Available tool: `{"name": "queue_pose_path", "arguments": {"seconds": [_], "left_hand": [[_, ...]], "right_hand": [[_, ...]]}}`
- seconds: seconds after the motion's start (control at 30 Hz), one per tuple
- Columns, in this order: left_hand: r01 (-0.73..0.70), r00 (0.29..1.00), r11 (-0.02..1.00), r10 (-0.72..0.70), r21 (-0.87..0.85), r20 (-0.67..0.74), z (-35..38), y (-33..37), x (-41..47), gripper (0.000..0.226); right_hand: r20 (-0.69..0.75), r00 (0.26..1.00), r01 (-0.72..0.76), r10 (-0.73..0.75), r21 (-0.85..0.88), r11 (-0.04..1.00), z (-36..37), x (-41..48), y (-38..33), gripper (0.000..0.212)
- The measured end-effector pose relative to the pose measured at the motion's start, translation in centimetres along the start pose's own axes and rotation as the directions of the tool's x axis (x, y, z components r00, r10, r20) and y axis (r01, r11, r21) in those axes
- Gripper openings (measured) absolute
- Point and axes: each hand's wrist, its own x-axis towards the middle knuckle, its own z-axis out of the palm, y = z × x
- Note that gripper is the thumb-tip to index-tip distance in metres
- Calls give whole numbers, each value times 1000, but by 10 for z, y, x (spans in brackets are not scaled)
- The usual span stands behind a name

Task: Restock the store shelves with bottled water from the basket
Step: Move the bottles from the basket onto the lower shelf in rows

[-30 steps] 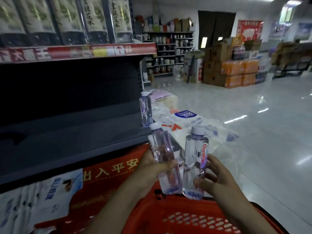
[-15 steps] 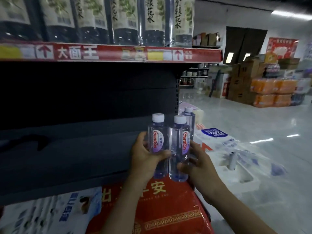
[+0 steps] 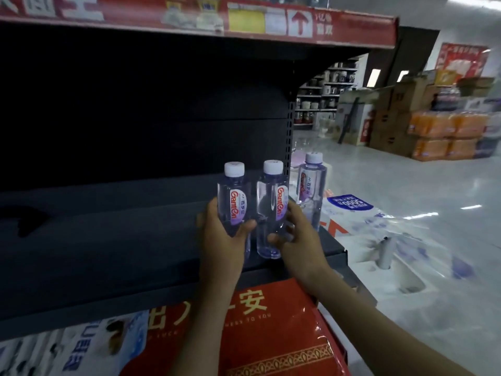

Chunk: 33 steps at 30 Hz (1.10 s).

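Clear left bottle [image 3: 233,202]: base mostly behind left hand [image 3: 222,240].

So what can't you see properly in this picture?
All in the head view:
- The basket: out of frame.
- Base of the left Ganten bottle: hidden by the left hand, so whether it touches the shelf is unclear.
- Lower right side of the right Ganten bottle: covered by the right hand.
- Goods on the upper shelf: cut off by the top edge.
- Small print on the lone bottle at the shelf's end: blurred.

2 bottles [image 3: 235,191] now over shelf [image 3: 130,240]
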Motion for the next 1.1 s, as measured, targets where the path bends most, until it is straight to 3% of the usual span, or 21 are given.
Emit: {"name": "queue_pose_path", "arguments": {"seconds": [0.27,0.47,0.77,0.97,1.1], "left_hand": [[119,980,992,-124,39,157,-5,-21,-8,48],[121,977,991,-130,60,169,6,-27,-6,36],[83,982,993,-96,84,165,24,-33,3,58],[79,986,982,-102,171,135,32,-30,6,58],[96,978,939,-150,330,143,32,-12,-8,85]], "right_hand": [[-74,997,-27,14,-175,984,6,3,4,43],[-143,990,-31,-3,-237,971,11,10,16,45],[-213,977,-81,17,-296,952,13,20,24,45],[-128,990,-104,62,-348,932,6,17,18,42],[-51,996,-92,79,-381,920,-16,-18,6,40]]}}
